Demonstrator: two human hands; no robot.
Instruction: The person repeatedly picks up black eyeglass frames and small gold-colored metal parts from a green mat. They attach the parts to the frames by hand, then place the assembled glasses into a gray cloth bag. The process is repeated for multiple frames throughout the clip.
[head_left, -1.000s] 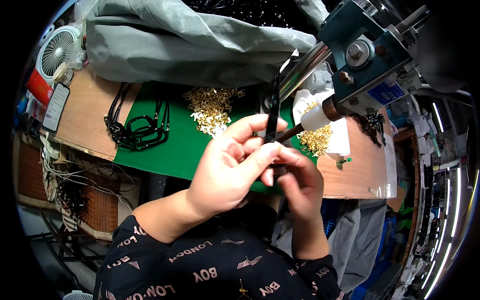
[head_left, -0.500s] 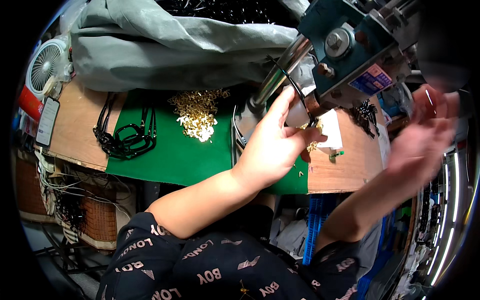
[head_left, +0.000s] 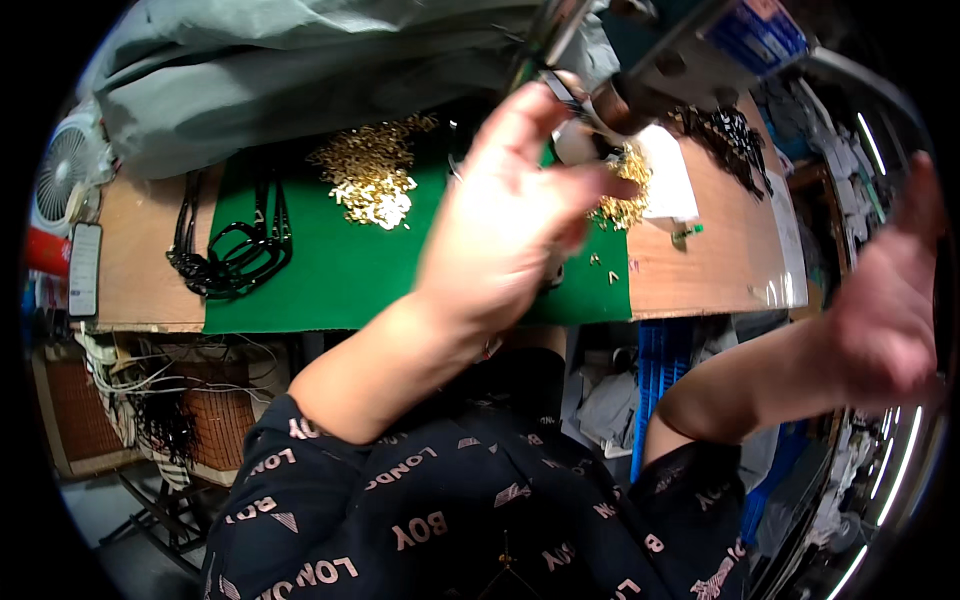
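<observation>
My left hand [head_left: 495, 195] is raised over the green mat [head_left: 310, 280], blurred, with its fingers closed on a thin black glasses part [head_left: 562, 90] just below the press [head_left: 690, 65]. Much of that part is hidden behind the fingers. Beside the hand lies a heap of small gold metal pieces [head_left: 625, 190]; a larger heap of gold pieces [head_left: 370, 180] spreads farther left. Out at the right edge, my right hand [head_left: 890, 310] is smeared by motion, and I cannot make out its fingers or anything in them.
Black glasses frames [head_left: 240, 255] lie at the mat's left. White paper [head_left: 668, 175], a small green-tipped item [head_left: 690, 232] and a tangle of black parts [head_left: 730, 145] sit on the right. Grey cloth [head_left: 290, 80] covers the back; a phone [head_left: 85, 270] and fan [head_left: 68, 170] stand left.
My right hand has moved down and outward to the right. The whole view has shifted, raising the press in the picture. My left hand still holds the black part near the press.
</observation>
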